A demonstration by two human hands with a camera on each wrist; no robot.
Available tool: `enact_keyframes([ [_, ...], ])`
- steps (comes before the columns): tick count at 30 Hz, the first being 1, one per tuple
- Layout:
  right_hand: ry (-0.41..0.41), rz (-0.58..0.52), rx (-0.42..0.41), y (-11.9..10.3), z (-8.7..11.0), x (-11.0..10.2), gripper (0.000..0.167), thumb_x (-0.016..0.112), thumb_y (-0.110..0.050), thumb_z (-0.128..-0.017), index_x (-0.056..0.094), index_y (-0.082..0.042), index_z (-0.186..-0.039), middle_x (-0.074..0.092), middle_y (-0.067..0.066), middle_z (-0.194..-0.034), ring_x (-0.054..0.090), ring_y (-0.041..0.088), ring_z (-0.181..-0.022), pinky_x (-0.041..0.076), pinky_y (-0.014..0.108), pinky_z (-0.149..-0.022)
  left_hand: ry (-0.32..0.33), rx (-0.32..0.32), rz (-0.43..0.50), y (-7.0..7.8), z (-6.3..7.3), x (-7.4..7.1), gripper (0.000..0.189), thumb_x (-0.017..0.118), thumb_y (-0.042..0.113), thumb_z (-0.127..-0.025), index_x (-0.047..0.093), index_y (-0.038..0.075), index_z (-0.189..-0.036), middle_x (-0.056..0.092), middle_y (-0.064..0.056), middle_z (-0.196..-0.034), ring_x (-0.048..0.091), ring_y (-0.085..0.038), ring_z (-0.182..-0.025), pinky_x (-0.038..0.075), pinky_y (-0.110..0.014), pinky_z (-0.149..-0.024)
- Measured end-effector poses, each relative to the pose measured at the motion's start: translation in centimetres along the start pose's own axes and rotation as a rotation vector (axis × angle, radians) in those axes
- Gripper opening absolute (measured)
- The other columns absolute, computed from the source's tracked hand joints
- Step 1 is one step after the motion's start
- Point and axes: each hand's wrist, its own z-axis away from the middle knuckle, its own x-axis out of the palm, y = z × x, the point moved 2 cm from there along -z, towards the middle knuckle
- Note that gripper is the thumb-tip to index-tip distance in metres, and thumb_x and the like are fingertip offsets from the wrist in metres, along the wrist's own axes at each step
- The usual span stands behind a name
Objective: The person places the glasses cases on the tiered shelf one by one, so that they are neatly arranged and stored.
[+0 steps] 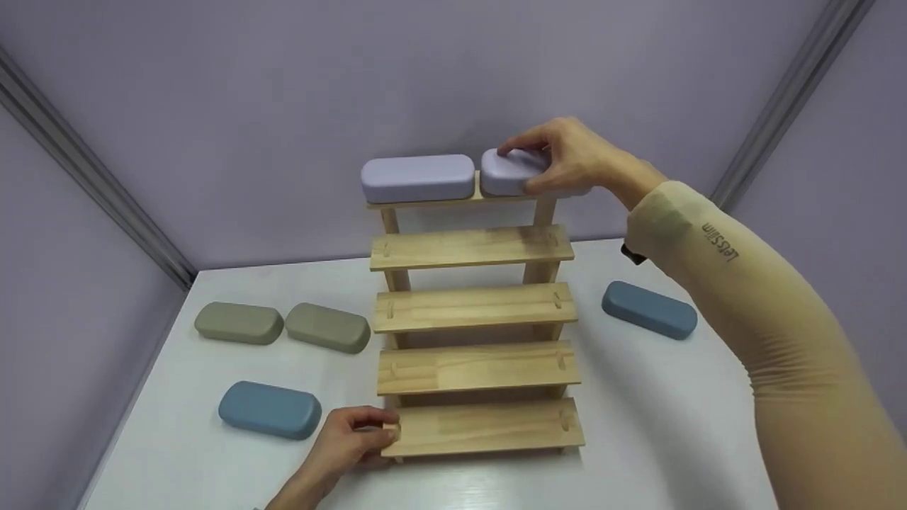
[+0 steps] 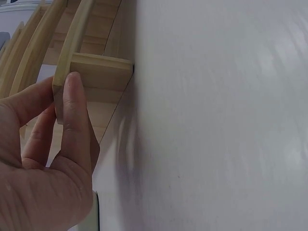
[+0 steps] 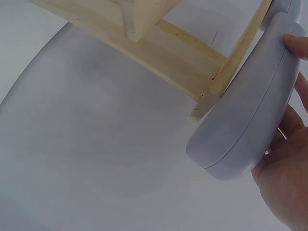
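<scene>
Head view is showing the right hand (image 1: 575,157) gripping the right lilac case (image 1: 504,173) between curled fingers and thumb; it is overhanging the right end of the top shelf (image 1: 477,185), beside the left lilac case (image 1: 418,178). The left hand (image 1: 344,440) is pinching the bottom shelf (image 1: 489,428). That top row is looking nearly done; two olive cases (image 1: 239,324) and two blue cases (image 1: 269,411) are lying on the table (image 1: 652,432), apparently left.

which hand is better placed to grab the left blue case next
Likely the left hand: it pinches the bottom shelf near that blue case, while the right hand grips a lilac case at the top shelf.
</scene>
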Motion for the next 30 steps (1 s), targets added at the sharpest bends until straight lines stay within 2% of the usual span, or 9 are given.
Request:
enact_keyframes([
  [8,-0.022,-0.009,0.005,-0.14,-0.39,0.48,0.065,0.081,-0.005,-0.085,0.076,-0.021,-0.148,0.076,0.012,-0.145,0.064,0.025,-0.123,0.048,0.037,-0.109,0.0,0.005,-0.009,-0.17,-0.01,-0.12,0.038,0.083,0.009,-0.098,0.077,-0.006,-0.132,0.081,0.002,-0.101,0.077,-0.009,-0.09,0.07,-0.029,-0.076],
  [14,-0.011,-0.022,0.002,-0.17,-0.34,0.63,0.064,0.081,-0.006,-0.084,0.078,-0.022,-0.146,0.078,0.012,-0.14,0.064,0.023,-0.117,0.047,0.033,-0.105,0.002,0.027,-0.026,-0.21,-0.01,-0.26,0.036,0.083,0.01,-0.098,0.078,-0.006,-0.13,0.084,0.002,-0.103,0.078,-0.008,-0.091,0.066,-0.023,-0.077],
  [20,-0.006,-0.02,-0.01,-0.13,-0.39,0.58,0.063,0.08,-0.005,-0.084,0.078,-0.022,-0.145,0.079,0.013,-0.139,0.065,0.023,-0.117,0.047,0.033,-0.103,0.014,0.031,-0.028,-0.02,0.1,-0.13,0.036,0.084,0.01,-0.096,0.079,-0.006,-0.128,0.084,0.001,-0.102,0.077,-0.007,-0.089,0.065,-0.022,-0.076],
  [30,0.003,-0.019,-0.016,0.08,-0.67,0.76,0.063,0.08,-0.005,-0.084,0.078,-0.019,-0.145,0.079,0.014,-0.14,0.065,0.023,-0.117,0.048,0.03,-0.102,0.007,0.009,-0.01,-0.01,0.2,-0.04,0.035,0.083,0.009,-0.096,0.079,-0.005,-0.128,0.083,0.003,-0.1,0.077,-0.008,-0.088,0.067,-0.024,-0.074],
])
